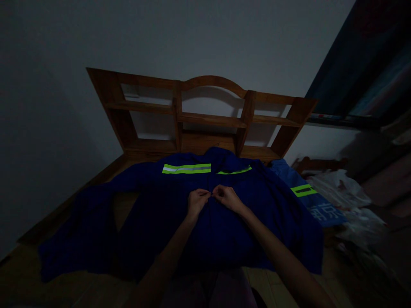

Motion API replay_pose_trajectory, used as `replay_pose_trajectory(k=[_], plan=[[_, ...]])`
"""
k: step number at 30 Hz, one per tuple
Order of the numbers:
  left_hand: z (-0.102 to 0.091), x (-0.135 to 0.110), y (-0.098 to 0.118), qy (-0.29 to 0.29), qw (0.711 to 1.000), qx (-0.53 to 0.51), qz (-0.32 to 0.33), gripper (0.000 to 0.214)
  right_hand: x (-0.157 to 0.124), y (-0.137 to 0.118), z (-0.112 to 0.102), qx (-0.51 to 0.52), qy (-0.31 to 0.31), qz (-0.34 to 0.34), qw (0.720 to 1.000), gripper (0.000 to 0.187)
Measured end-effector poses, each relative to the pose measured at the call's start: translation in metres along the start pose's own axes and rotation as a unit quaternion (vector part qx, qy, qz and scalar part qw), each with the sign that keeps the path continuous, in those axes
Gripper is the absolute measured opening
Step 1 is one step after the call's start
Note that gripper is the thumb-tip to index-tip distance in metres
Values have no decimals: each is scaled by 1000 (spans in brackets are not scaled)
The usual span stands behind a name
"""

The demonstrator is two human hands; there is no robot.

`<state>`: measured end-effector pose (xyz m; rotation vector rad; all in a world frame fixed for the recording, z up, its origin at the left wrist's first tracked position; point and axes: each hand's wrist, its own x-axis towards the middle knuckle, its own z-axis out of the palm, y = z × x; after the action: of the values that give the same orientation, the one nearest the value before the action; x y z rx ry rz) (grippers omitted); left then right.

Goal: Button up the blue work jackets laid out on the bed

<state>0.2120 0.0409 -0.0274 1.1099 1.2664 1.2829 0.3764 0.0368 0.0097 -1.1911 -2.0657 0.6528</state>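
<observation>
Jacket: the blue jacket (pixel 160 205) lies spread before us on wooden boards (pixel 263 280).
Grip: our left hand (pixel 198 201) and right hand (pixel 227 196) pinch its front opening, fingertips narrowed; we cannot make out any fastener.
Writing: we read 南京 on the folded blue cloth (pixel 285 173), right.
Hard to see: the jacket's lower edge, lost in darkness.

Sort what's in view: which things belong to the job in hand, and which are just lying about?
Part of the job:
- blue jacket, spread out with reflective strips across it
- left hand and right hand, fingertips together at the jacket's front

Just around:
- lighter blue garment with lettering
- plastic bags
- wooden shelf unit
</observation>
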Motion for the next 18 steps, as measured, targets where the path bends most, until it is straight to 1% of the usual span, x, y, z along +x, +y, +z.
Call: replay_pose_trajectory(k=[2, 4, 7, 9, 12, 14, 18], plan=[[0, 1, 1, -5, 1000, -6, -12, 19, -1, -2, 0, -5, 13, -3, 1000, 13], [1, -1, 3, -7, 1000, -7, -15, 20, -1, -2, 1, 17, 15, 10, 1000, 14], [2, -6, 5, -1, 1000, 4, -7, 21, 1, 2, 4, 86, 2, 67, 994, 17], [2, -9, 6, 3, 999, 29, 21, 20, 4, 8, 7, 129, 3, 107, 986, 17], [1, -13, 6, 1, 995, 73, 68, 25, 9, 18, 12, 162, 4, 140, 977, 18], [1, -14, 8, 0, 993, 97, 72, 27, 13, 23, 14, 179, -4, 153, 972, 20], [1, -10, 12, -7, 982, 170, 77, 19, 20, 28, 15, 211, -26, 178, 961, 22]])
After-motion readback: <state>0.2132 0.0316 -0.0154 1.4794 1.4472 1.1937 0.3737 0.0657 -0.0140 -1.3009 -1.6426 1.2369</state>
